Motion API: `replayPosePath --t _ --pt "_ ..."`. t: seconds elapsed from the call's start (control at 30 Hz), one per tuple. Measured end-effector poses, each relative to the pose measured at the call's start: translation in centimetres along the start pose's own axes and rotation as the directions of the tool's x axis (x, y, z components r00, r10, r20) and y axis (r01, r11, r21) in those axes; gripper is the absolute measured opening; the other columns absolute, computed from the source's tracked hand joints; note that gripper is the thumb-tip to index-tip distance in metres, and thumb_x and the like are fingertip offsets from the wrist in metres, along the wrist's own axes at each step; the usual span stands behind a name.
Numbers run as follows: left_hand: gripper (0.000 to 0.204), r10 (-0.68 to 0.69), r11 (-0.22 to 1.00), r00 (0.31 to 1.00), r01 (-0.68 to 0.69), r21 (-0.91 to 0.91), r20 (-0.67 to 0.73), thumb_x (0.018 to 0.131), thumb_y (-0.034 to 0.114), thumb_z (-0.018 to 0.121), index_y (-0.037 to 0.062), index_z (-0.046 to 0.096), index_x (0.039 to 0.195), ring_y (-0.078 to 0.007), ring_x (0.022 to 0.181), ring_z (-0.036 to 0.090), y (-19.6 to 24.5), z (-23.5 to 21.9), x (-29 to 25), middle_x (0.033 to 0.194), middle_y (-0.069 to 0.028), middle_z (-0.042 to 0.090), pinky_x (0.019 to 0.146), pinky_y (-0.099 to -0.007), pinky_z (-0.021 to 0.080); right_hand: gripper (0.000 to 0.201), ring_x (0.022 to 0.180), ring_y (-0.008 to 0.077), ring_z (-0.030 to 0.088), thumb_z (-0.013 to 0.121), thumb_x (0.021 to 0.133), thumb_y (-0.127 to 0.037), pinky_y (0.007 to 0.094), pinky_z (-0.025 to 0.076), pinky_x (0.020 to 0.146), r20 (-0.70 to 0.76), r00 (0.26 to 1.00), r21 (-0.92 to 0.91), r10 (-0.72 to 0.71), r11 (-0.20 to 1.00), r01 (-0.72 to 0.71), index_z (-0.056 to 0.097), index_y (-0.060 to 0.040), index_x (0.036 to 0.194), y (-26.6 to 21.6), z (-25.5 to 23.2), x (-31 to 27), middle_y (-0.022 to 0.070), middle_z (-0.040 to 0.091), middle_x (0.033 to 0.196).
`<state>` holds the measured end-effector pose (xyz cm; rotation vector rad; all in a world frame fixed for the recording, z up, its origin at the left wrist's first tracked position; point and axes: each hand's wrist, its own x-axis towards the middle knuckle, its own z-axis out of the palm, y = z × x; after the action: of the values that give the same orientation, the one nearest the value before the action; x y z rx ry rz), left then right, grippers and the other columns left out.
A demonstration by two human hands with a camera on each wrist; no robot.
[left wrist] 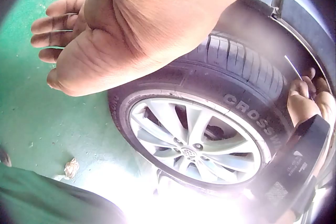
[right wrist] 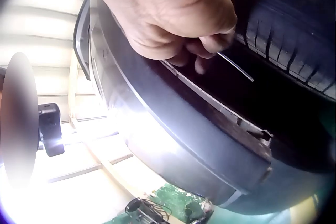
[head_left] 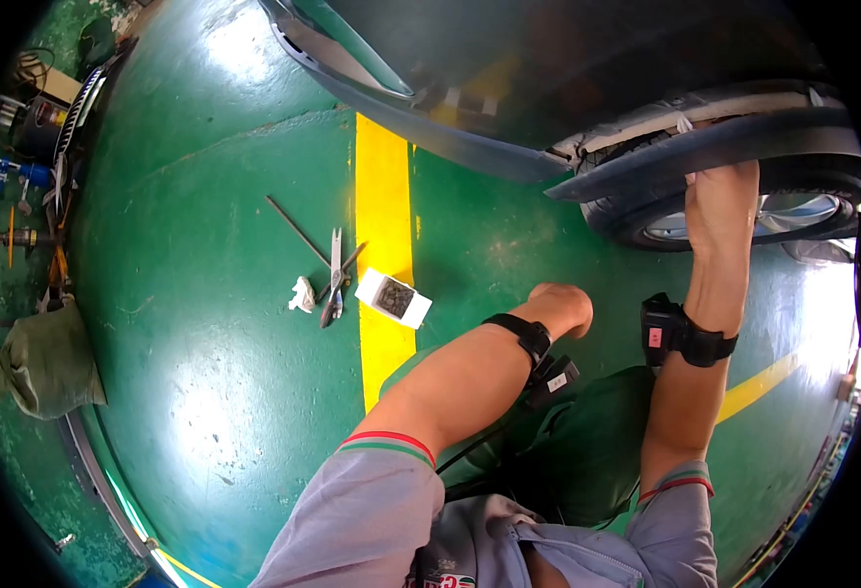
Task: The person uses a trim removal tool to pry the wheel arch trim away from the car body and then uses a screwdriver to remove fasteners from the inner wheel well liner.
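Observation:
My right hand [head_left: 724, 196] is up in the wheel arch, between the body edge and the tyre [left wrist: 244, 61]. In the right wrist view its curled fingers pinch a thin metal rod [right wrist: 236, 67], whose far end points into the dark arch; any handle is hidden in the hand. The same rod sticks up from the fingers in the left wrist view. A loose dark fender trim [head_left: 685, 147] runs beside this hand. My left hand [left wrist: 100, 40] hangs in front of the wheel [left wrist: 194, 145], fingers loosely extended and holding nothing.
On the green floor lie pliers [head_left: 335, 279], a long thin rod [head_left: 298, 231] and a crumpled white scrap [head_left: 302, 295]. Beside them a white box [head_left: 411, 312] of small dark parts sits on the yellow line [head_left: 382, 186]. A green bag [head_left: 48, 361] stands far left.

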<state>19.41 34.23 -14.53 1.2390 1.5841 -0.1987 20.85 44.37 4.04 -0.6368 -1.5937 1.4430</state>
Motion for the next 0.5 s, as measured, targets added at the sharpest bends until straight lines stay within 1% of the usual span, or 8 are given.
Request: replayPosePath --t 0.07,0.2,0.27,0.3,0.37,0.4,0.47,0.5 --pt "0.037 -0.014 1.0 1.0 0.014 0.008 0.014 0.078 0.01 0.056 0.0065 0.074 0.11 -0.0309 0.109 0.069 0.1 0.1 0.3 0.115 -0.0158 0.071 0.087 -0.0436 0.055 0.013 0.068 0.009 0.051 0.055 0.089 0.005 0.0231 0.041 0.063 0.0 0.998 0.008 -0.057 0.998 0.057 0.061 0.0001 0.1 0.5 0.0 -0.2 0.0026 0.06 0.084" --pt "0.037 -0.008 1.0 1.0 0.008 0.003 0.016 0.079 0.011 0.056 0.0064 0.073 0.112 -0.0307 0.109 0.069 0.1 -0.1 0.1 0.115 -0.0156 0.071 0.087 -0.0437 0.055 0.013 0.069 0.0092 0.053 0.055 0.09 0.004 0.0236 0.042 0.064 0.022 0.997 0.073 -0.072 0.995 0.07 0.061 0.0009 0.101 1.7 -0.2 -0.5 0.0032 0.061 0.084" --pt "0.038 0.005 1.0 1.0 -0.005 0.013 0.029 0.08 0.011 0.056 0.0064 0.073 0.113 -0.0306 0.11 0.069 0.1 -0.3 -0.2 0.116 -0.0156 0.071 0.088 -0.0439 0.055 0.016 0.068 0.0092 0.05 0.055 0.081 0.008 0.0244 0.039 0.064 0.039 0.993 0.204 -0.11 0.974 0.1 0.064 -0.0001 0.091 2.2 0.0 -0.8 0.0014 0.06 0.079" --pt "0.038 0.005 1.0 1.0 -0.006 0.013 0.029 0.08 0.011 0.056 0.0064 0.073 0.113 -0.0306 0.11 0.069 0.2 -0.4 -0.3 0.116 -0.0156 0.071 0.088 -0.0439 0.055 0.016 0.068 0.0092 0.05 0.055 0.081 0.008 0.0244 0.039 0.064 0.039 0.993 0.204 -0.11 0.974 0.1 0.064 -0.0001 0.091 2.0 0.1 -0.9 0.0014 0.06 0.079" --pt "0.038 -0.022 1.0 0.999 0.022 0.011 0.049 0.08 0.011 0.056 0.0064 0.073 0.113 -0.0305 0.11 0.069 0.3 -0.5 -0.4 0.116 -0.0157 0.071 0.088 -0.0445 0.055 0.015 0.067 0.0092 0.049 0.054 0.084 0.007 0.024 0.039 0.061 -0.064 0.994 0.356 0.087 0.933 -0.059 0.063 0.0 0.094 1.2 0.4 -0.8 0.0019 0.06 0.08" --pt "0.038 -0.022 1.0 0.999 0.021 0.011 0.049 0.08 0.011 0.056 0.0064 0.073 0.113 -0.0305 0.11 0.069 0.3 -0.3 -0.1 0.116 -0.0157 0.071 0.088 -0.0445 0.055 0.015 0.067 0.0092 0.049 0.054 0.084 0.007 0.024 0.039 0.061 -0.065 0.994 0.356 0.088 0.933 -0.059 0.063 0.0 0.094 0.7 0.3 -0.7 0.0019 0.06 0.08" --pt "0.038 -0.008 1.0 0.999 0.007 0.009 0.039 0.079 0.01 0.056 0.0058 0.073 0.113 -0.0306 0.111 0.069 0.1 0.0 0.3 0.116 -0.016 0.071 0.088 -0.0449 0.055 0.015 0.068 0.0086 0.051 0.053 0.088 0.004 0.0232 0.038 0.058 -0.014 0.991 0.179 0.134 0.975 -0.129 0.063 0.0002 0.099 -0.1 0.2 -0.4 0.0022 0.061 0.084" --pt "0.038 -0.008 1.0 0.999 0.008 0.009 0.039 0.079 0.01 0.056 0.0058 0.073 0.113 -0.0306 0.111 0.069 0.1 0.1 0.4 0.116 -0.016 0.071 0.088 -0.0449 0.055 0.015 0.068 0.0086 0.051 0.053 0.088 0.004 0.0232 0.038 0.058 -0.014 0.991 0.179 0.134 0.975 -0.129 0.063 0.0002 0.099 -0.2 0.6 -0.4 0.0022 0.061 0.084"
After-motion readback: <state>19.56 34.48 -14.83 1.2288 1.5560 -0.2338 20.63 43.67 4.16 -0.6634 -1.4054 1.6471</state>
